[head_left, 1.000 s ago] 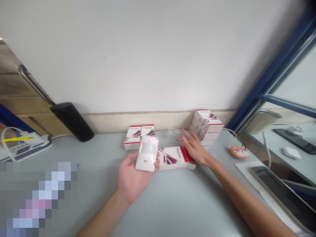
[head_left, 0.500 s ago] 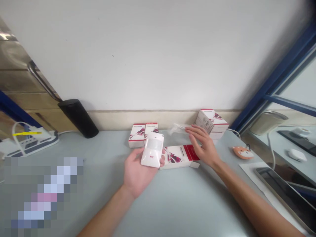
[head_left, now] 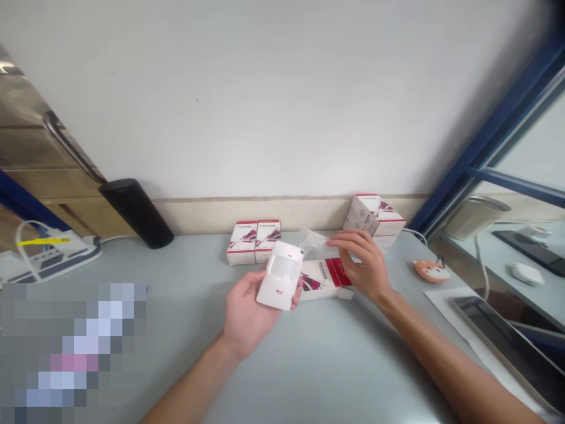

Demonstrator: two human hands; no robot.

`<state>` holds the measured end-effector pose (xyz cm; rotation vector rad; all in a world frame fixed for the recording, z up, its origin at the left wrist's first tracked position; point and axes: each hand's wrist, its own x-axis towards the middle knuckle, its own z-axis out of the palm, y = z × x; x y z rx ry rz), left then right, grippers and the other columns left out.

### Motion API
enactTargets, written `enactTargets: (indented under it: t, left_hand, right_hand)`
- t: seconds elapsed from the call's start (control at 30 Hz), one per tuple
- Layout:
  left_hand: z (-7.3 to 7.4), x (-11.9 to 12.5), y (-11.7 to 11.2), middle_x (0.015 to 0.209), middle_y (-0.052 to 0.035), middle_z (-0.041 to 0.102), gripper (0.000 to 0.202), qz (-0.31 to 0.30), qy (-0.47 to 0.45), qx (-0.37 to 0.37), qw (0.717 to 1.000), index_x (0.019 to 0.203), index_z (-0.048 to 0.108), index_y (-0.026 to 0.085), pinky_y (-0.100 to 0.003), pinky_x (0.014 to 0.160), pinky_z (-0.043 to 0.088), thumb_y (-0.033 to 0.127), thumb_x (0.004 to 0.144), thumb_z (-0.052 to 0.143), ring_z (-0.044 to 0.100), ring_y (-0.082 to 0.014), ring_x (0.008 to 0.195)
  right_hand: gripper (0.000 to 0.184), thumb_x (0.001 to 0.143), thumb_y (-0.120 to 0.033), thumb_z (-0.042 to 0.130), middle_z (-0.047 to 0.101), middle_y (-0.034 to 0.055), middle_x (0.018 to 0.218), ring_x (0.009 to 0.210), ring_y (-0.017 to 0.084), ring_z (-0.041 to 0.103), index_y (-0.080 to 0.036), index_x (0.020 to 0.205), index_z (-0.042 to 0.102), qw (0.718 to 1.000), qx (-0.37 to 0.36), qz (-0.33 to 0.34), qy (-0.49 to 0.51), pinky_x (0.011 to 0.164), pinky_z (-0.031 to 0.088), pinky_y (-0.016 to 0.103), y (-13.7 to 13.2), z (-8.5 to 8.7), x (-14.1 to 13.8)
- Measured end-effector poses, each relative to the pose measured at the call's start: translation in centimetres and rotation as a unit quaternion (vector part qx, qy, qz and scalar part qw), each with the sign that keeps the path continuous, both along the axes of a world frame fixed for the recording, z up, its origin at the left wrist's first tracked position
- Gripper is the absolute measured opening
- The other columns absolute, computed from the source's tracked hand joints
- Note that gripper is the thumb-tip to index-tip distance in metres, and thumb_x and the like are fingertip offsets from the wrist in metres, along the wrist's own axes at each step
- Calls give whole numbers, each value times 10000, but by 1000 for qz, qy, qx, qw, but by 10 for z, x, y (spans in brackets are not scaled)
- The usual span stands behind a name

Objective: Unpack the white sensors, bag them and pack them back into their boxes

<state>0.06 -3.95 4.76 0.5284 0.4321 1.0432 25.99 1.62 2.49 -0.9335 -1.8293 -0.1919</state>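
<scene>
From where I stand, the left hand (head_left: 251, 315) cradles the white device (head_left: 279, 278), its long axis leaning away and toward the right hand (head_left: 364, 262), whose fingertips pinch a clear plastic bag (head_left: 312, 241) between the hands, just past the device's top.

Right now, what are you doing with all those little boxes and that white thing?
A person's left hand is holding a white gadget, face up. The fingertips of the right hand have a clear plastic bag. An open box lies on the table between the hands and the wall. Two more boxes sit to its left, and a stack of boxes stands behind the right hand.
</scene>
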Motion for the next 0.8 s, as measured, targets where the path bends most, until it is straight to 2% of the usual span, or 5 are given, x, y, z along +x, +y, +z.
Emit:
enactTargets:
  t: [0.2,0.4,0.5,0.8]
  left_hand:
    - [-1,-1,1,1163,-236,687,363,7,-1,-20,1000,1237,647,77,-426,801,456,271,967,502,665,-339,961]
    - [0,0,-2,1103,-247,685,382,-3,11,-29,1000,1185,663,48,-425,766,444,291,959,474,656,-344,920]
    - [1,1,-4,1043,-245,688,414,-19,18,-29,999,1177,668,38,-432,764,438,311,955,450,641,-317,838]
    - [9,4,-12,1007,-210,698,454,-54,36,-9,998,1157,702,73,-419,755,430,360,938,426,610,-274,763]
  right_hand:
    - [366,946,17,512,782,24,940,965,219,668,-268,972,739,1000,25,1,10,871,569,421,-3,1,-2]
    - [353,933,38,520,762,17,881,892,206,651,-260,911,709,999,36,-11,16,830,553,410,-7,3,-1]
    - [360,930,40,519,759,16,865,876,212,650,-267,897,705,999,45,-27,14,822,545,421,-9,6,0]
    - [363,897,53,564,745,9,862,861,216,631,-285,883,697,997,50,-55,35,798,539,417,-11,5,3]
